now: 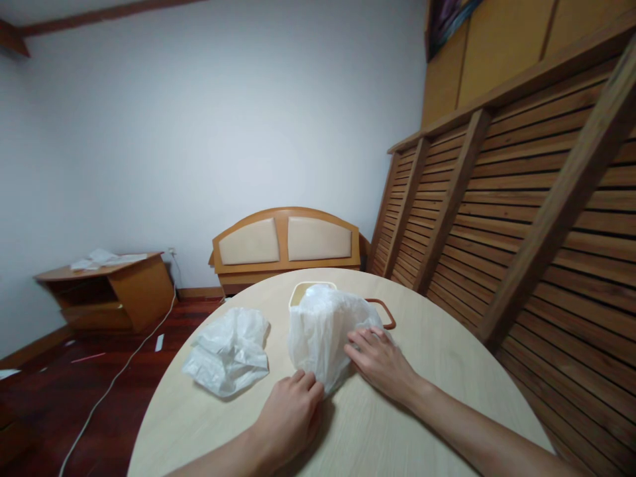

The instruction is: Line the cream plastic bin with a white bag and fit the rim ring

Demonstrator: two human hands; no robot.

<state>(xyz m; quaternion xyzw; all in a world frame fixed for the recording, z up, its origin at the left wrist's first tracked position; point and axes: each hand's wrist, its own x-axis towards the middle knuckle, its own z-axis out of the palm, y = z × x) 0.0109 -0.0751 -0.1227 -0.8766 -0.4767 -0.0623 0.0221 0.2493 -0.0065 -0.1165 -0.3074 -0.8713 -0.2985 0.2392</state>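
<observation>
A white plastic bag (322,328) is draped over a small cream bin (304,291) with a brown handle (385,311) on the round pale table (437,371). My left hand (291,417) is curled into a loose fist, its fingers pinching the bag's near lower edge. My right hand (380,361) lies flat with fingers stretched out on the bag's right side. A second crumpled white plastic bag (228,351) lies to the left, untouched.
Slatted wooden panels (521,218) lean along the right, close to the table. A wooden headboard (285,242) stands against the far wall. At left a low wooden cabinet (109,291) holds papers, and a white cable (119,377) runs over the dark floor.
</observation>
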